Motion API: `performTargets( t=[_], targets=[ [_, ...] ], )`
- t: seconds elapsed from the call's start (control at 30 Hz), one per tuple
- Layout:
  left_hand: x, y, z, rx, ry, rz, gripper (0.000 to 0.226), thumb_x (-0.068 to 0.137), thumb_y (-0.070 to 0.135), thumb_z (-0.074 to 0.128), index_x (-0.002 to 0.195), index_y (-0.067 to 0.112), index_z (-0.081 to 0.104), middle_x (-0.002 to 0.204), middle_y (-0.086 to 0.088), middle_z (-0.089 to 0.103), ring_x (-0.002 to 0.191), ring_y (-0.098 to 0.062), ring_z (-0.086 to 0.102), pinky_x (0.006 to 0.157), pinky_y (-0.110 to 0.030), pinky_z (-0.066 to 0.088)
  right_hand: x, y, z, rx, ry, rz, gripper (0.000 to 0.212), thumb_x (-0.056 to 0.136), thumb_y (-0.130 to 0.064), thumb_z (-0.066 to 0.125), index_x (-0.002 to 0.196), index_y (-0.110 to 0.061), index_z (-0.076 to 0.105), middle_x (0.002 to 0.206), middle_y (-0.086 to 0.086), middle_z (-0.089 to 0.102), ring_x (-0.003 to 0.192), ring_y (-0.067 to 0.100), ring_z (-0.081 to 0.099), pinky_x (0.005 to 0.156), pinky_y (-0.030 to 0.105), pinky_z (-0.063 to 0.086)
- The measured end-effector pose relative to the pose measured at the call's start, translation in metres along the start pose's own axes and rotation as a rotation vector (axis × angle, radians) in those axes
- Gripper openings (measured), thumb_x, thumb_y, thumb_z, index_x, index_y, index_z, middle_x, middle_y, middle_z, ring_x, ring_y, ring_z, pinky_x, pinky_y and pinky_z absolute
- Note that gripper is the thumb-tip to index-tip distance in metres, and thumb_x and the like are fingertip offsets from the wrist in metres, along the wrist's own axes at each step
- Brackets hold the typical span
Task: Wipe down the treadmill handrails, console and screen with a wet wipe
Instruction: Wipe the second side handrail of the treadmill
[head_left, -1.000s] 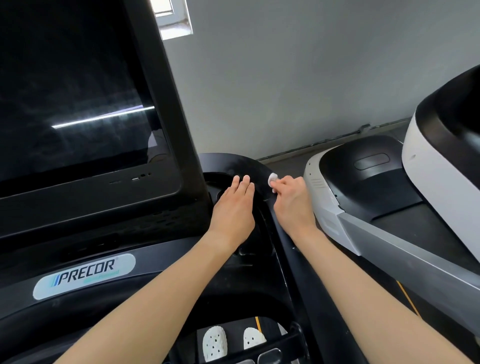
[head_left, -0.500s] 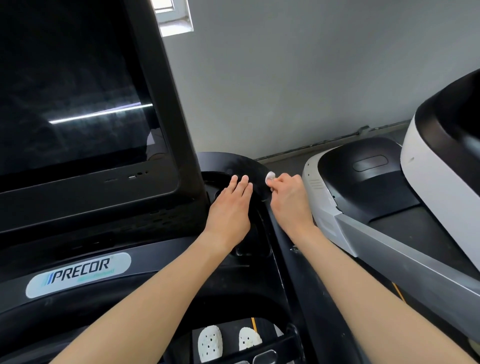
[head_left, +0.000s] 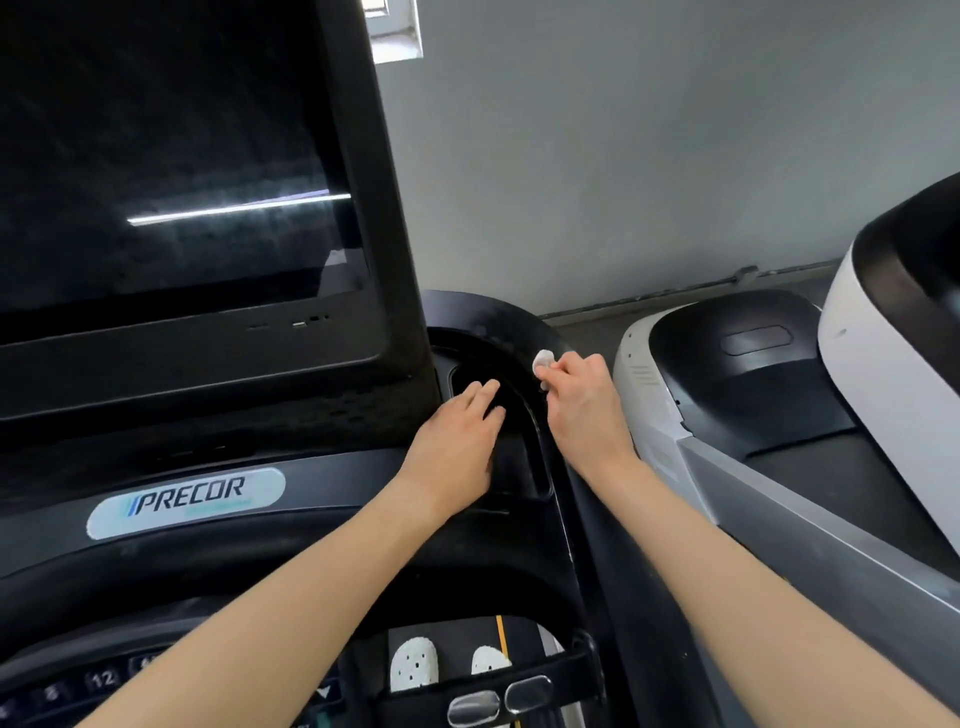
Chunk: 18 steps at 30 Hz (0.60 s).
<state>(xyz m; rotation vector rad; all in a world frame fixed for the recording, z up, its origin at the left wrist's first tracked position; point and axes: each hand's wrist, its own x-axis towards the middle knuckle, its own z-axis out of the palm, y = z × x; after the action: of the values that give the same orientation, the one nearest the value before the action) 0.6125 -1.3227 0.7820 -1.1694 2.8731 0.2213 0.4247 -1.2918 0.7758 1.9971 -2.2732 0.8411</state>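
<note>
A black treadmill console (head_left: 322, 525) with a PRECOR badge fills the left and centre, and its large dark screen (head_left: 171, 171) stands above it. My right hand (head_left: 584, 410) pinches a small bunched white wet wipe (head_left: 544, 360) against the curved black rim at the console's right end. My left hand (head_left: 457, 447) lies flat, fingers straight, on the recessed tray (head_left: 519, 457) just left of that rim. The hands are a few centimetres apart.
A second treadmill (head_left: 779, 415) in white, grey and black stands close on the right. A grey wall (head_left: 649, 145) rises behind. Below, two white perforated shoes (head_left: 415, 665) stand on the belt, and metal grip sensors (head_left: 498, 701) sit on the lower bar.
The right hand with the wipe has slid slightly right along the rim. The left hand has shifted a little back toward me on the tray.
</note>
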Motion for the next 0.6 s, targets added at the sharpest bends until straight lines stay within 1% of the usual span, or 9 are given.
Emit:
performTargets(
  t=[0.07, 0.13, 0.2, 0.23, 0.3, 0.37, 0.43, 0.5, 0.6],
  targets=[
    [-0.010, -0.004, 0.006, 0.060, 0.002, 0.030, 0.045, 0.092, 0.023, 0.057, 0.135, 0.009, 0.061, 0.156, -0.014, 0.043, 0.145, -0.027, 0.039, 0.116, -0.039, 0.040, -0.018, 0.000, -0.004, 0.009, -0.006, -0.052, 0.027, 0.091, 0.006, 0.064, 0.113, -0.006, 0.074, 0.086, 0.001, 0.059, 0.083, 0.022, 0.044, 0.064, 0.033, 0.050],
    [-0.016, -0.004, 0.005, 0.064, 0.031, 0.018, 0.030, 0.089, 0.022, 0.057, 0.113, 0.009, 0.070, 0.136, -0.013, 0.058, 0.130, -0.027, 0.050, 0.107, -0.038, 0.045, -0.026, 0.001, -0.004, 0.006, -0.014, -0.071, 0.029, 0.090, 0.007, 0.065, 0.114, -0.006, 0.074, 0.087, 0.001, 0.059, 0.083, 0.020, 0.041, 0.064, 0.034, 0.050],
    [-0.021, -0.001, 0.001, 0.118, 0.058, 0.007, 0.022, 0.087, 0.023, 0.058, 0.098, 0.010, 0.071, 0.117, -0.010, 0.063, 0.118, -0.028, 0.053, 0.096, -0.038, 0.048, -0.019, 0.002, 0.001, -0.001, 0.003, -0.074, 0.028, 0.090, 0.008, 0.064, 0.112, -0.005, 0.075, 0.087, 0.002, 0.058, 0.084, 0.017, 0.036, 0.064, 0.034, 0.049],
    [-0.023, 0.001, -0.001, 0.154, 0.075, -0.003, 0.021, 0.086, 0.025, 0.059, 0.095, 0.010, 0.071, 0.112, -0.009, 0.064, 0.117, -0.029, 0.053, 0.095, -0.039, 0.047, -0.014, 0.001, 0.003, -0.006, 0.007, -0.060, 0.028, 0.090, 0.008, 0.063, 0.111, -0.005, 0.075, 0.088, 0.003, 0.057, 0.084, 0.016, 0.033, 0.063, 0.032, 0.046],
    [-0.027, 0.004, -0.003, 0.195, 0.123, -0.046, 0.023, 0.086, 0.028, 0.060, 0.094, 0.011, 0.073, 0.112, -0.010, 0.065, 0.120, -0.032, 0.053, 0.098, -0.041, 0.044, -0.006, -0.001, 0.006, -0.012, 0.002, -0.013, 0.027, 0.092, 0.006, 0.062, 0.111, -0.006, 0.075, 0.089, 0.004, 0.057, 0.085, 0.016, 0.032, 0.065, 0.029, 0.041],
    [-0.031, 0.006, -0.004, 0.217, 0.161, -0.073, 0.024, 0.089, 0.030, 0.056, 0.094, 0.013, 0.072, 0.113, -0.007, 0.065, 0.119, -0.030, 0.054, 0.103, -0.043, 0.039, -0.009, -0.003, 0.006, -0.022, -0.014, -0.017, 0.023, 0.095, 0.002, 0.061, 0.112, -0.008, 0.074, 0.091, 0.003, 0.057, 0.085, 0.017, 0.035, 0.068, 0.032, 0.046],
    [-0.033, 0.006, -0.005, 0.234, 0.180, -0.071, 0.026, 0.092, 0.031, 0.050, 0.095, 0.015, 0.071, 0.110, -0.004, 0.065, 0.112, -0.025, 0.055, 0.104, -0.044, 0.037, -0.022, -0.002, 0.004, -0.053, -0.018, -0.095, 0.020, 0.096, -0.001, 0.061, 0.110, -0.007, 0.073, 0.090, 0.001, 0.057, 0.084, 0.020, 0.040, 0.071, 0.036, 0.050],
    [-0.034, 0.005, -0.005, 0.241, 0.197, -0.065, 0.028, 0.094, 0.031, 0.049, 0.095, 0.016, 0.072, 0.110, -0.003, 0.065, 0.109, -0.023, 0.057, 0.105, -0.045, 0.037, -0.037, -0.001, 0.000, -0.041, -0.026, -0.147, 0.020, 0.097, -0.004, 0.059, 0.111, -0.007, 0.073, 0.090, -0.002, 0.058, 0.087, 0.021, 0.044, 0.071, 0.035, 0.052],
    [-0.036, 0.003, -0.003, 0.251, 0.204, -0.067, 0.030, 0.095, 0.033, 0.047, 0.098, 0.016, 0.072, 0.110, -0.002, 0.065, 0.108, -0.022, 0.058, 0.108, -0.045, 0.036, -0.034, -0.002, 0.005, -0.020, -0.014, -0.116, 0.027, 0.098, -0.001, 0.058, 0.120, -0.006, 0.072, 0.097, -0.002, 0.064, 0.092, 0.021, 0.046, 0.074, 0.035, 0.053]
  ],
)
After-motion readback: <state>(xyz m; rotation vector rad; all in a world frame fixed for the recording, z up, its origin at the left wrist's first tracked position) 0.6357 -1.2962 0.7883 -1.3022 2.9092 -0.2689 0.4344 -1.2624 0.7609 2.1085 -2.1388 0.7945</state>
